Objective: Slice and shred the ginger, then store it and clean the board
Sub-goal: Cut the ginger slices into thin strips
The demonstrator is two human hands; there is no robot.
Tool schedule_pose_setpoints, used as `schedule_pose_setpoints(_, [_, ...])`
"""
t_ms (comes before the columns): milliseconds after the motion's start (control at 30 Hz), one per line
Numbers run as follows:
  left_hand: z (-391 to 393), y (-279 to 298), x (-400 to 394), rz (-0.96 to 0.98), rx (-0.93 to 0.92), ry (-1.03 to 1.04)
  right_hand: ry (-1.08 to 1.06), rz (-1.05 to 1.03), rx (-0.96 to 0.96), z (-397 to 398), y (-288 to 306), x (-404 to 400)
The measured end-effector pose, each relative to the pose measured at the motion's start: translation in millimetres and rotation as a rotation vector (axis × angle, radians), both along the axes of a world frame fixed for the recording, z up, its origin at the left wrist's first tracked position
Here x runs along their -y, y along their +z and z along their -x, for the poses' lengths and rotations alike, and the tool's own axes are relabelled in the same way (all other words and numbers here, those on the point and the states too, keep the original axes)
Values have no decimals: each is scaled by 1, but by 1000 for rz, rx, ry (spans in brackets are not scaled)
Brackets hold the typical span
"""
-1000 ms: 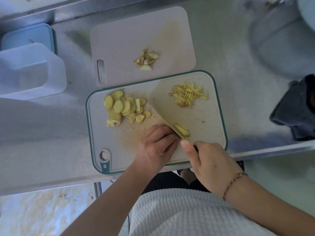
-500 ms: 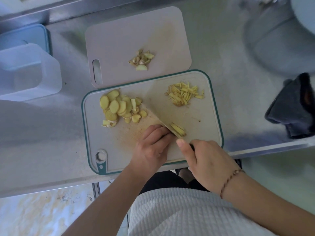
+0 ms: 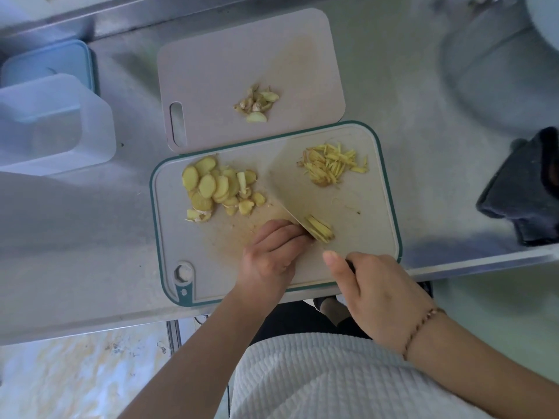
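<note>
While the right hand (image 3: 378, 294) clamps the knife (image 3: 298, 189) handle, the left hand (image 3: 272, 252) curls on stacked ginger slices (image 3: 319, 229), knuckles probably guiding the blade. Uncut slices (image 3: 217, 189) lie left on the cutting board (image 3: 375, 213), shreds (image 3: 329, 164) far right, keeping them sorted.

Kitchen prep station, stainless-steel counter (image 3: 408, 95) w/ raised back edge, marbled floor below. On it: two cutting boards (image 3: 242, 68) (image 3: 375, 213), cleaver (image 3: 298, 189), sliced and shredded ginger (image 3: 220, 186), trimmings (image 3: 257, 104). Also clear plastic food tubs (image 3: 54, 125) at left, dark cloth (image 3: 523, 189) at right; person in white ribbed top at counter.
</note>
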State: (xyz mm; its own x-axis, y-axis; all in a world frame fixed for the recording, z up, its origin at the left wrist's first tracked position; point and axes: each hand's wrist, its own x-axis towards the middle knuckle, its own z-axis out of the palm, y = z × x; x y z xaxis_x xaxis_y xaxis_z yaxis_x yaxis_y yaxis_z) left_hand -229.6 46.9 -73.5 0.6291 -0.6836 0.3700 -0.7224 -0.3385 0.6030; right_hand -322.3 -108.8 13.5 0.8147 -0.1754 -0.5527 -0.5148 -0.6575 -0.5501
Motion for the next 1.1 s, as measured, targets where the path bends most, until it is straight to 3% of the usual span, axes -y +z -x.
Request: schedule_pose_setpoints(1100, [0, 2, 2, -7, -22, 38, -43, -23, 22, -2, -3, -4])
